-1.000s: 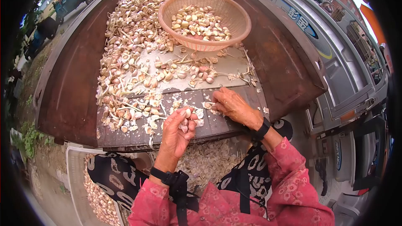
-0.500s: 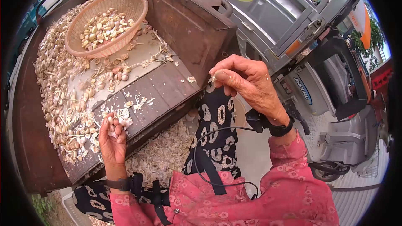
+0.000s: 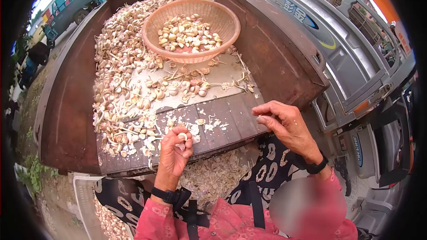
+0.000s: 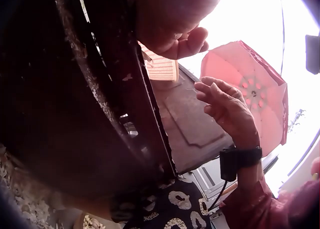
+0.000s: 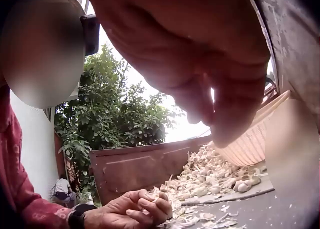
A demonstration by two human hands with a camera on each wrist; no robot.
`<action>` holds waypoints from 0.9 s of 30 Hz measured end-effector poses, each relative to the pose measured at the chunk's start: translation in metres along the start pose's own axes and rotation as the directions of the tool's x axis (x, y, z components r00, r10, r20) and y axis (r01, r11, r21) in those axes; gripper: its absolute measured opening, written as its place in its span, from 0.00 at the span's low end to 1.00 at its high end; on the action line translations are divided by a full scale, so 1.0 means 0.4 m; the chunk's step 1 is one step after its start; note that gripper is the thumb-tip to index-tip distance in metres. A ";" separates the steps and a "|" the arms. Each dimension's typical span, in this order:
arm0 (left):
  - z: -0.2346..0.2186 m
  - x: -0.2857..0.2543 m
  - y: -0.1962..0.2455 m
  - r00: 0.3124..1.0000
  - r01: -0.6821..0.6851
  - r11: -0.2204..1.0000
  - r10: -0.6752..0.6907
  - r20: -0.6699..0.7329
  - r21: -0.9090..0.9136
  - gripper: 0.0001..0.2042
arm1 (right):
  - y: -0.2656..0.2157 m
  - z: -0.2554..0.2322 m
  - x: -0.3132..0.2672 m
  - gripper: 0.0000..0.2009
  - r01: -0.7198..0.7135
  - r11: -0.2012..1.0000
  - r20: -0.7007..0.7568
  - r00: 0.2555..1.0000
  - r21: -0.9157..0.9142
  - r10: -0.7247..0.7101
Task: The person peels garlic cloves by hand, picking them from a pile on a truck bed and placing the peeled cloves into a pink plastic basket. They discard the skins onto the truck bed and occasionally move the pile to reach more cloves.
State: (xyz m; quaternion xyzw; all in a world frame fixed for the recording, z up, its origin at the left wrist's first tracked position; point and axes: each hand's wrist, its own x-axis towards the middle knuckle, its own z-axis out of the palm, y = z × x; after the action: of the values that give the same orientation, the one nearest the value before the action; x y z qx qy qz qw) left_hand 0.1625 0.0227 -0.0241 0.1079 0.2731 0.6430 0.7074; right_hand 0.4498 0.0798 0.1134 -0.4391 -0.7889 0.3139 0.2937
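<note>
My left hand (image 3: 174, 153) is curled around garlic cloves (image 3: 183, 137) near the front edge of the truck bed, the pale clove showing between thumb and fingers. Over the bed's front right corner hangs my right hand (image 3: 287, 126), thumb and forefinger slightly apart with nothing visible between them. In the left wrist view the right hand's fingers (image 4: 212, 89) are loosely bent. A pink plastic basket (image 3: 233, 18) holding peeled cloves stands farther back. Unpeeled garlic (image 3: 120, 62) is heaped along the bed's left side, and bits of skin (image 3: 209, 126) lie near my left hand.
Rusty side walls (image 3: 284, 58) bound the bed. Beneath its front edge lies a heap of garlic skins (image 3: 213, 178). A white crate (image 3: 84, 195) with cloves stands at lower left. A grey vehicle (image 3: 338, 58) is parked close on the right.
My right hand left the bed's front edge, swung out right pinching a small pale bit, and now has its fingertips apart. The head view turned right, then back. The left hand keeps its cloves.
</note>
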 end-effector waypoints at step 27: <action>0.041 -0.010 0.034 0.999 -0.031 0.832 0.021 0.024 0.555 0.13 | 0.039 0.260 0.222 0.11 -0.450 0.771 0.662 0.748 0.451 0.050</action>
State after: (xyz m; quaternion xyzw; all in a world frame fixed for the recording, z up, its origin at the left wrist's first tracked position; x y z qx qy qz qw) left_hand 0.1596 0.0241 -0.0029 0.3174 0.4403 0.5449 0.6392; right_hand 0.3415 0.1397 0.0527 -0.3068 -0.6335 0.7042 0.0929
